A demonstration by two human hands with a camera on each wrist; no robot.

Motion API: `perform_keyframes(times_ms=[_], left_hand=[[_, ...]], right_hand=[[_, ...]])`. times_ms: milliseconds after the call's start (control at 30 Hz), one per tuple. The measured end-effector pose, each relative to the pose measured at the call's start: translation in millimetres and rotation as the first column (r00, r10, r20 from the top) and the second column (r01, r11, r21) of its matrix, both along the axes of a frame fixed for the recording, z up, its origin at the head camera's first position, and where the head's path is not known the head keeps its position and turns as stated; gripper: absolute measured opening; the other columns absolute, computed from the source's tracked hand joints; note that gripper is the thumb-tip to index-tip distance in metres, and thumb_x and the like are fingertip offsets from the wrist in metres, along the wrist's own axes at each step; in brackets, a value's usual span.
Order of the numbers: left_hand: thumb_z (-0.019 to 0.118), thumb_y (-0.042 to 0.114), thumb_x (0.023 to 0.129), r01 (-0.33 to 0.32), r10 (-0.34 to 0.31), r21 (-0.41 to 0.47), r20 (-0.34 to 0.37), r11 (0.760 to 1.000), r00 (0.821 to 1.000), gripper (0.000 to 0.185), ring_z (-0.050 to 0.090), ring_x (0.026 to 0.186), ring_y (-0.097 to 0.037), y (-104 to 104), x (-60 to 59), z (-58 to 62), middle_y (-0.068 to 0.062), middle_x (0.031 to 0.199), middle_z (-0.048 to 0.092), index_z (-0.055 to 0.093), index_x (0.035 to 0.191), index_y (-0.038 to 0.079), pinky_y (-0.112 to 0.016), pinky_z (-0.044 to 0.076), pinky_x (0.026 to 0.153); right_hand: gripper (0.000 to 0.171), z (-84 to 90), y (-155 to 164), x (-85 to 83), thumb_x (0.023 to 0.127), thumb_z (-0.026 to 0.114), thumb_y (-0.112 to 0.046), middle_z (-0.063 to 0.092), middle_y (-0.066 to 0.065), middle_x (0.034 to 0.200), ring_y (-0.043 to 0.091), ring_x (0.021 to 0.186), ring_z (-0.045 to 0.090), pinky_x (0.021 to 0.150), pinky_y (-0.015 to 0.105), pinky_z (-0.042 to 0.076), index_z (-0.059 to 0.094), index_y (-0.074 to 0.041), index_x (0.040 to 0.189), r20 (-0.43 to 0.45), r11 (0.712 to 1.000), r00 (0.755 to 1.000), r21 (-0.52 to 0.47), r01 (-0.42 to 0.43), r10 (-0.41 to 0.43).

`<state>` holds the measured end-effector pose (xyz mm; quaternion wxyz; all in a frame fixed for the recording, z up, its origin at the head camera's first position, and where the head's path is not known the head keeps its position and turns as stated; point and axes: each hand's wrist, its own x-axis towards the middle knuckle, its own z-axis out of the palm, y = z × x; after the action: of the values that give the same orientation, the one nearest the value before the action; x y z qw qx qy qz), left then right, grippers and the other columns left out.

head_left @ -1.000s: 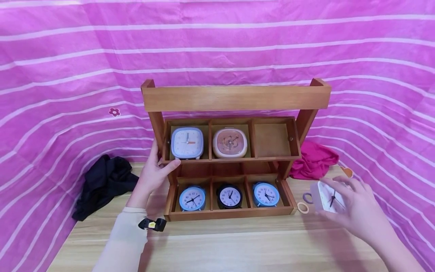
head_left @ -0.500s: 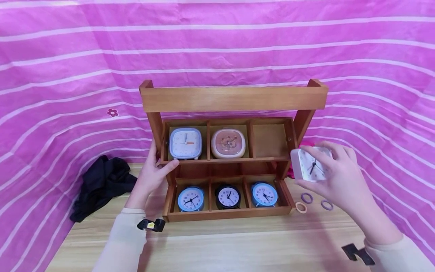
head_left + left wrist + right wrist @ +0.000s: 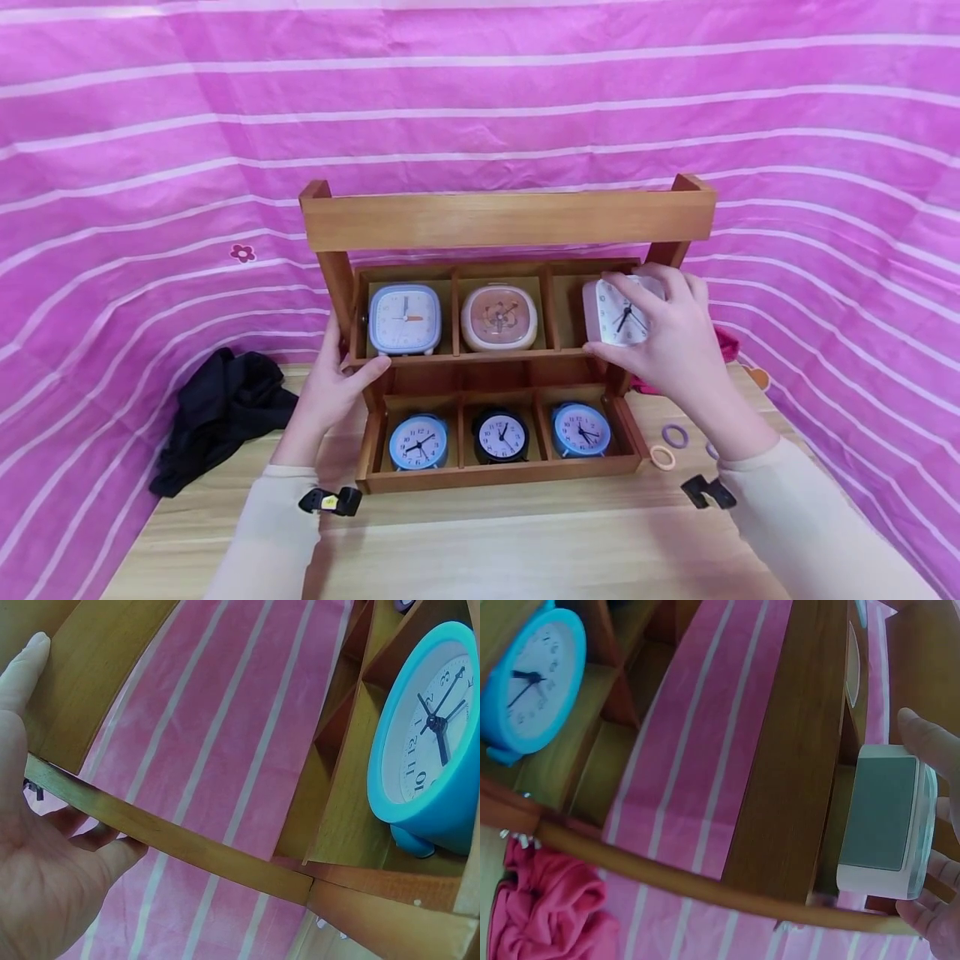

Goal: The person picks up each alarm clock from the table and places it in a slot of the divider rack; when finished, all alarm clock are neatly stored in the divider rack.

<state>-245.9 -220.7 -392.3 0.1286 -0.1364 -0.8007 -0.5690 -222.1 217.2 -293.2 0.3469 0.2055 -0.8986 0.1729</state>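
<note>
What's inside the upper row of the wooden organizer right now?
The wooden organizer holds a pale blue square clock at left and a pink one in the middle. The right hand holds a white clock before the right compartment, hiding its inside.

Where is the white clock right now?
In the head view the white clock is held in the right hand at the upper-right compartment of the wooden shelf, beside the pink clock.

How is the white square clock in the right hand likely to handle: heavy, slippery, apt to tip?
The white clock is probably light: the right hand carries it by fingertips alone. Its casing looks like smooth plastic in the right wrist view, so it may be a little slippery. With flat sides and a boxy body, it seems unlikely to roll, and should stand steadily in the shelf's upper right compartment.
</note>
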Motion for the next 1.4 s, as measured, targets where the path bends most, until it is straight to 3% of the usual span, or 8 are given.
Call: perform_keyframes(times_ms=[267, 567, 867, 1100, 1233, 1400], left_hand=[[0.078, 0.024, 0.096, -0.010, 0.010, -0.012, 0.014, 1.000, 1.000, 0.098, 0.037, 0.149, -0.038, -2.9, 2.1, 0.9, -0.010, 0.168, 0.028, 0.011, 0.165, 0.045, -0.065, 0.040, 0.112], [0.078, 0.023, 0.096, -0.009, 0.009, -0.010, 0.009, 1.000, 1.000, 0.098, 0.039, 0.147, -0.037, -4.5, 5.6, 0.9, -0.010, 0.167, 0.031, 0.012, 0.165, 0.045, -0.065, 0.040, 0.112], [0.077, 0.021, 0.096, -0.003, 0.003, 0.004, -0.002, 1.000, 1.000, 0.098, 0.038, 0.147, -0.036, -6.8, 5.7, 1.4, -0.010, 0.167, 0.030, 0.012, 0.165, 0.044, -0.065, 0.041, 0.112], [0.077, 0.021, 0.096, -0.009, 0.009, 0.002, -0.001, 1.000, 1.000, 0.097, 0.038, 0.147, -0.037, -8.6, 4.5, 0.7, -0.010, 0.167, 0.030, 0.012, 0.166, 0.043, -0.065, 0.041, 0.112], [0.077, 0.020, 0.096, -0.005, 0.005, 0.006, -0.003, 1.000, 1.000, 0.098, 0.039, 0.147, -0.035, -8.0, 3.2, -1.1, -0.010, 0.167, 0.031, 0.012, 0.166, 0.043, -0.062, 0.042, 0.112], [0.076, 0.017, 0.097, 0.016, -0.016, 0.017, -0.011, 1.000, 1.000, 0.097, 0.040, 0.146, -0.033, -5.0, 1.3, -3.2, -0.008, 0.166, 0.032, 0.012, 0.166, 0.043, -0.060, 0.042, 0.112]], right_hand=[[0.085, -3.6, -16.6, -27.3, 0.059, 0.103, -0.043, 0.058, 0.025, 0.127, 0.042, 0.124, 0.048, 0.106, 0.065, 0.032, 0.071, -0.011, 0.131, -0.018, 0.998, 0.999, 0.049, -0.049, 0.050], [0.086, -13.1, -18.9, -37.7, 0.065, 0.100, -0.042, 0.057, 0.024, 0.131, 0.040, 0.128, 0.046, 0.110, 0.066, 0.030, 0.068, -0.010, 0.138, 0.138, 0.999, 0.990, 0.015, -0.043, 0.040], [0.083, -7.7, -22.1, -40.3, 0.073, 0.095, -0.043, 0.059, 0.022, 0.130, 0.039, 0.130, 0.045, 0.109, 0.065, 0.031, 0.065, -0.011, 0.143, 0.259, 0.996, 0.966, 0.075, -0.039, 0.018], [0.083, -8.2, -23.7, -42.1, 0.076, 0.093, -0.045, 0.057, 0.023, 0.133, 0.040, 0.129, 0.046, 0.110, 0.066, 0.030, 0.063, -0.011, 0.145, 0.262, 0.992, 0.965, 0.118, -0.054, 0.021], [0.089, -13.0, -22.1, -41.3, 0.079, 0.091, -0.046, 0.053, 0.025, 0.140, 0.042, 0.135, 0.043, 0.117, 0.066, 0.027, 0.055, -0.009, 0.152, 0.257, 0.992, 0.966, 0.117, -0.052, 0.021], [0.097, -20.6, -18.7, -26.5, 0.081, 0.089, -0.044, 0.042, 0.027, 0.152, 0.048, 0.144, 0.034, 0.120, 0.068, 0.028, 0.043, -0.009, 0.159, 0.212, 0.998, 0.977, 0.057, -0.014, 0.002]])
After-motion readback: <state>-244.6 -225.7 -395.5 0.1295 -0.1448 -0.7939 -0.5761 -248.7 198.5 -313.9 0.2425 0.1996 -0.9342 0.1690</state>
